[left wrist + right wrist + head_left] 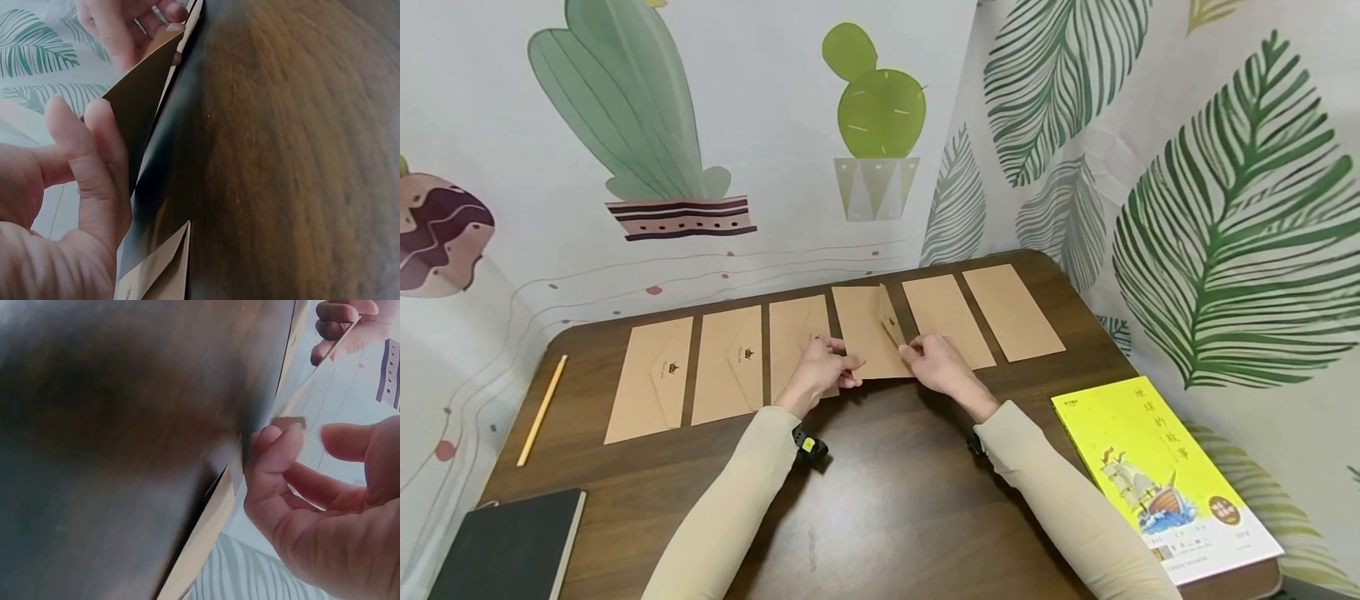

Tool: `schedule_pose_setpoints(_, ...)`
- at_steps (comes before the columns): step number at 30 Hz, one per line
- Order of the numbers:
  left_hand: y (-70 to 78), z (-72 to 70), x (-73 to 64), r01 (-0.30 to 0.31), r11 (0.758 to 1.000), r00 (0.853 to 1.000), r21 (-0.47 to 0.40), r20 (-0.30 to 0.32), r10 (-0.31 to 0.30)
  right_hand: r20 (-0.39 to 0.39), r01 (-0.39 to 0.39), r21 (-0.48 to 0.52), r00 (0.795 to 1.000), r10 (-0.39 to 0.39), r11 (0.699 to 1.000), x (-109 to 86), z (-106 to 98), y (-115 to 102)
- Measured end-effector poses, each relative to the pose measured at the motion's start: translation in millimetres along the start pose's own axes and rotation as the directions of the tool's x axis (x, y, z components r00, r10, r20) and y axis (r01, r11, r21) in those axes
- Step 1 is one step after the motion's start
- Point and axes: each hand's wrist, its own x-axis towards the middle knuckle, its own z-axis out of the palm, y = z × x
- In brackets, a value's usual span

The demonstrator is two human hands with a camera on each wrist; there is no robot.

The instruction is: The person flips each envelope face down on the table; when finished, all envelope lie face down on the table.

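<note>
Left grip: here's the left hand [816, 367], thumb and fingers pinching the lower left corner of the fourth kraft envelope [861, 321]
Right grip: and the right hand [943, 362], bent fingertips holding the edge of that envelope's crown-printed flap [891, 317], which stands raised
Held envelope: fourth from the left in the row, near the table's far edge, between the third envelope [792, 329] and the fifth envelope [947, 317]
In the way: left hand across the third envelope, partly covering its crown; right hand over the fifth's lower left corner
Rest of the row: first envelope [636, 379] and second envelope [715, 367] flap side up, crowns showing; sixth envelope [1013, 312] at the far right, plain face up
Table edges: yellow pencil [542, 410] and black notebook [508, 546] on the left, yellow ship-cover book [1150, 454] on the right, all over dark wood tabletop [880, 517]
Backdrop: cactus-and-leaf printed cloth [790, 92] right behind
Left wrist view: a low angle, and it catches the held envelope tilted up from the wood
Right wrist view: here's one digit of the right hand standing apart from the bent fingertips, a gap hidden from the head view
</note>
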Motion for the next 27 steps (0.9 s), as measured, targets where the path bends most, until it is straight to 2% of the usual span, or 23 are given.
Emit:
schedule_pose_setpoints(3,-0.7,-1.3,0.4,0.015,1.000,1.000,-0.016,0.006,-0.015,0.002,-0.021,0.044,1.000,0.021,0.999,-2.8,-1.2,-2.7)
schedule_pose_setpoints(6,-1.6,-2.3,1.7,0.022,0.999,1.000,-0.027,0.010,-0.021,0.025,-0.082,0.173,0.997,0.078,0.982,-2.6,-2.2,-4.9)
schedule_pose_setpoints(9,-2.4,-2.4,3.0,0.013,0.999,1.000,-0.030,0.009,-0.013,0.043,-0.133,0.307,0.991,0.126,0.943,-0.2,-1.8,-3.5)
schedule_pose_setpoints(14,-1.6,0.0,1.7,0.008,1.000,1.000,-0.028,0.002,-0.008,0.067,-0.182,0.431,0.983,0.170,0.884,2.0,-0.9,-4.2)
schedule_pose_setpoints(20,-0.7,2.6,-0.5,0.013,0.999,1.000,-0.033,-0.005,-0.013,0.100,-0.227,0.533,0.973,0.206,0.815,4.1,0.3,-4.0)
schedule_pose_setpoints(22,-1.0,3.3,-1.0,0.015,0.999,1.000,-0.031,-0.011,-0.015,0.109,-0.234,0.548,0.972,0.209,0.803,4.2,0.9,-2.7)
schedule_pose_setpoints(27,-3.2,3.4,-0.9,0.024,1.000,1.000,-0.017,-0.020,-0.024,0.115,-0.236,0.560,0.971,0.208,0.794,4.4,1.4,-0.3)
